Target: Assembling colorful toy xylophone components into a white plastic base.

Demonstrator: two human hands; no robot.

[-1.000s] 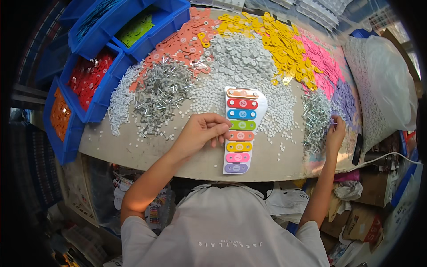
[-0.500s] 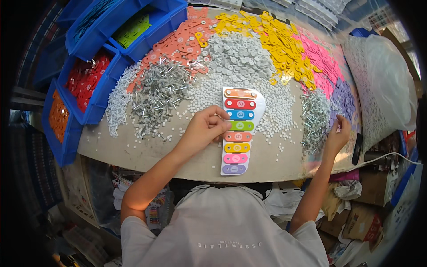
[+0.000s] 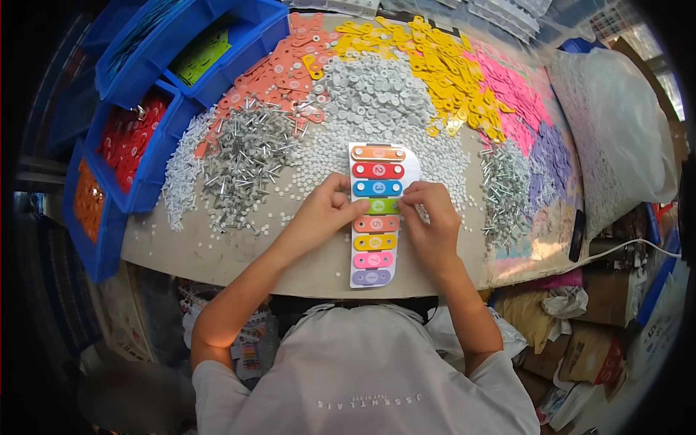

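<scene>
A toy xylophone (image 3: 375, 274) lies on the table in front of me, a white board with a column of coloured metal bars. White round caps sit on both ends of the orange, red and blue bars; open holes show on the lower bars. My left hand (image 3: 324, 212) is closed at the board's left edge, its thumb on the left end of the green bar (image 3: 382, 206). At that bar's right end, my right hand (image 3: 433, 217) is pinched. Whatever is between its fingertips is too small or hidden to make out.
Behind the xylophone are piles of white caps (image 3: 377, 94), with metal pins (image 3: 250, 152) to the left and screws (image 3: 504, 192) to the right. Yellow bars (image 3: 453, 72) lie farther back. Blue bins (image 3: 170, 170) line the left; a bulging plastic bag (image 3: 616, 123) stands right.
My right hand has moved left from beside the screw pile to the right end of the green bar. The left hand stays at the bar's left end.
</scene>
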